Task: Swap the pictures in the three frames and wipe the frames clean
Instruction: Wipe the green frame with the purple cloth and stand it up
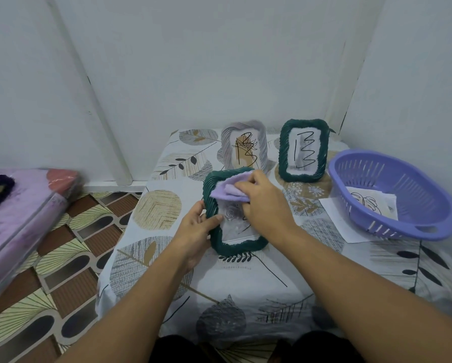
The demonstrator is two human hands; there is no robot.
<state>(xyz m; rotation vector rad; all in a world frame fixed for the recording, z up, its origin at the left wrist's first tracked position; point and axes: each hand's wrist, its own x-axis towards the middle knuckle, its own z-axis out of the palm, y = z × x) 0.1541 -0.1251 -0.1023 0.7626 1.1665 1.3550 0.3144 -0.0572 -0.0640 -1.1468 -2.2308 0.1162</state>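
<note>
A dark green woven frame (239,246) stands tilted near the middle of the table. My left hand (194,231) grips its left edge, thumb on the glass. My right hand (265,203) holds a lilac cloth (231,189) pressed against the frame's upper part. Behind it a pale lilac frame (263,142) stands upright with a scribbled picture. To its right stands a second green frame (285,150) with a black zigzag drawing.
A purple slotted basket (429,205) sits at the right on a white sheet (335,218), with a drawn paper (369,203) inside. The leaf-print tablecloth (246,289) covers the table. A lilac mattress (18,218) lies at the left, over a patterned floor.
</note>
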